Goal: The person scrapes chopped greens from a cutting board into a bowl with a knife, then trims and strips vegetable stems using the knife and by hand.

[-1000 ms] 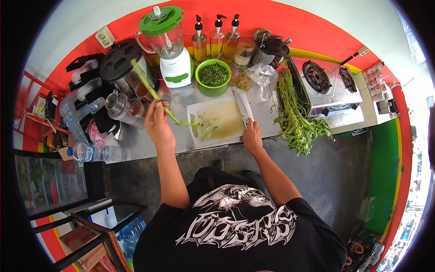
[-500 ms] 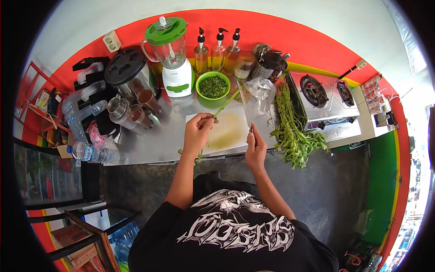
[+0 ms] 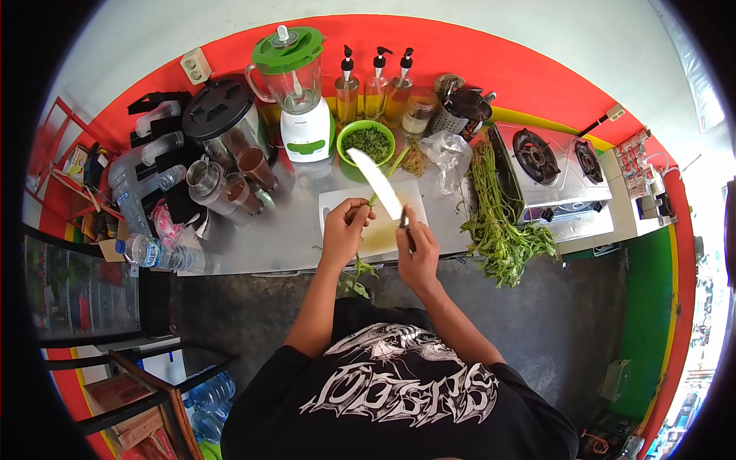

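Near the middle of the frame, the left hand point(image 3: 346, 230) pinches a green stem point(image 3: 399, 162) between thumb and fingers. The stem's upper end slants up toward the right, and its leafy end hangs down past the front edge of the metal counter point(image 3: 295, 249). Just right of it, the right hand point(image 3: 418, 249) is closed around the dark handle of a knife point(image 3: 374, 182). The broad blade points to the upper left, passes in front of part of the stem and of the cutting board point(image 3: 331, 205), and its tip overlaps the lower rim of a green bowl point(image 3: 344, 162) in the view. Whether blade and stem touch, I cannot tell.

The bowl, at upper centre, holds chopped greens point(image 3: 368, 142). Left of it stands a blender point(image 3: 305, 134) with a green lid; behind it are three pump bottles point(image 3: 375, 92) and a jar point(image 3: 418, 111). Right of the bowl lie a small brown bunch of roots point(image 3: 414, 157) and a crumpled plastic bag point(image 3: 448, 156).

Right of centre, a big bundle of leafy stems point(image 3: 491, 207) lies beside the gas stove point(image 3: 548, 180), its leaves hanging over the counter's front edge. At left are brown-filled cups point(image 3: 257, 169) and, lower, a water bottle point(image 3: 157, 253) on its side.
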Action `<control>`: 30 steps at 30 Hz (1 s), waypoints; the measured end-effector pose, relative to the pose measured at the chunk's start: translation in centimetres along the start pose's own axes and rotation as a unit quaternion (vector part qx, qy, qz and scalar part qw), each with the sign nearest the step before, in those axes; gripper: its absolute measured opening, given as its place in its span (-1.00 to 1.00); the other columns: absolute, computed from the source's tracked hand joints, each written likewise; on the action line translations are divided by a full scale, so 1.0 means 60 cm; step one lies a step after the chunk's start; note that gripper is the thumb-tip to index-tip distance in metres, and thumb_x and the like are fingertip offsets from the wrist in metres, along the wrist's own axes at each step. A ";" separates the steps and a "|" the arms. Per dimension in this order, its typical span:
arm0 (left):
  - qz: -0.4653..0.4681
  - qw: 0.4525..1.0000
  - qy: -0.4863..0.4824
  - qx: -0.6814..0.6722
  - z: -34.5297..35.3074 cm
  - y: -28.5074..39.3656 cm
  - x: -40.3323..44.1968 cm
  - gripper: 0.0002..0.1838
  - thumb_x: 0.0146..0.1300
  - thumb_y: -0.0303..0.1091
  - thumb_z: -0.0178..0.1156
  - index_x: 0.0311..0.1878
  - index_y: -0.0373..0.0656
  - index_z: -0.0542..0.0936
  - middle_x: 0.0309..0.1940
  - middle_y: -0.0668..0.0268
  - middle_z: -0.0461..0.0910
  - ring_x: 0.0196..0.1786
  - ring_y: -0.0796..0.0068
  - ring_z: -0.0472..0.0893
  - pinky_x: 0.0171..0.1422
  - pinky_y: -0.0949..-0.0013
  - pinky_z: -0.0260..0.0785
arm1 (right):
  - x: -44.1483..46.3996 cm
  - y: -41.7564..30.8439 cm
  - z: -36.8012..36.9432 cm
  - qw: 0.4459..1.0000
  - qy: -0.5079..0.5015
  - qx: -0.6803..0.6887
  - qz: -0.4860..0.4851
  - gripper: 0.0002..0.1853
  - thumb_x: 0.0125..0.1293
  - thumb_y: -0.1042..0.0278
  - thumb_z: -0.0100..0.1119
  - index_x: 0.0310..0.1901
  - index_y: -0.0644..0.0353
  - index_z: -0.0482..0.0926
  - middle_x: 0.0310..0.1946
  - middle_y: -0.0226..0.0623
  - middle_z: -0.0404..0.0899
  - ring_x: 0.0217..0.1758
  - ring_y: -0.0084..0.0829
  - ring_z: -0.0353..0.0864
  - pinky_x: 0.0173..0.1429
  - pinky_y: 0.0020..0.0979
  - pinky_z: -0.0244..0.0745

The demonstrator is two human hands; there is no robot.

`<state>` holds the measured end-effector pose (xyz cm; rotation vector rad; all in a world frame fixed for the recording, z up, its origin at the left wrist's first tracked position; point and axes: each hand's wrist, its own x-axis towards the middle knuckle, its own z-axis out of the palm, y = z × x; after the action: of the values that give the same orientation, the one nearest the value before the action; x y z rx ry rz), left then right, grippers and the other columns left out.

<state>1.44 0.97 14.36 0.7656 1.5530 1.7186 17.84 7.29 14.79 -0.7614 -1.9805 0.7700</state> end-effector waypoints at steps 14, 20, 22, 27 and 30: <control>-0.012 0.998 0.005 0.054 -0.012 -0.040 -0.031 -0.78 0.55 -0.40 0.11 -0.02 -0.39 0.62 -0.36 0.33 0.64 -0.28 0.60 0.55 -0.10 0.43 0.41 | 0.025 0.009 0.037 0.991 -0.093 -0.092 0.020 -0.48 0.41 0.35 0.29 0.40 0.04 0.54 -0.43 -0.28 0.54 -0.33 -0.22 0.58 -0.25 -0.19 0.50; -0.014 0.996 0.016 0.085 -0.021 -0.051 -0.030 -0.77 0.56 -0.36 0.09 -0.21 -0.31 0.61 -0.44 0.44 0.56 -0.40 0.64 0.38 -0.26 0.43 0.28 | -0.007 0.032 0.056 0.988 -0.137 -0.059 -0.044 -0.50 0.41 0.33 0.29 0.38 0.02 0.57 -0.44 -0.30 0.53 -0.35 -0.23 0.57 -0.25 -0.20 0.50; -0.012 0.994 0.010 0.106 -0.030 -0.076 -0.026 -0.76 0.56 -0.36 0.08 -0.22 -0.31 0.60 -0.45 0.43 0.55 -0.41 0.64 0.38 -0.26 0.43 0.28 | -0.012 0.039 0.060 0.987 -0.144 -0.056 -0.047 -0.50 0.41 0.33 0.30 0.38 0.01 0.57 -0.44 -0.31 0.52 -0.35 -0.24 0.57 -0.25 -0.20 0.50; -0.034 0.991 -0.001 0.132 -0.037 -0.105 -0.018 -0.73 0.56 -0.36 0.06 -0.26 -0.34 0.57 -0.49 0.39 0.52 -0.42 0.61 0.40 -0.26 0.40 0.29 | -0.023 0.062 0.079 0.985 -0.141 -0.094 0.013 -0.51 0.41 0.35 0.30 0.36 0.01 0.59 -0.44 -0.27 0.55 -0.35 -0.25 0.58 -0.25 -0.22 0.50; -0.053 0.986 0.004 0.159 -0.049 -0.131 -0.014 -0.72 0.57 -0.35 0.07 -0.26 -0.35 0.56 -0.47 0.38 0.53 -0.41 0.58 0.41 -0.24 0.38 0.30 | -0.039 0.064 0.084 0.981 -0.159 -0.105 -0.044 -0.54 0.42 0.34 0.29 0.35 0.00 0.60 -0.45 -0.26 0.55 -0.36 -0.23 0.59 -0.26 -0.20 0.49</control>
<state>0.37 -1.04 6.23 0.8159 1.8661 1.4149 15.35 6.76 8.53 -0.7006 -2.3958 0.6679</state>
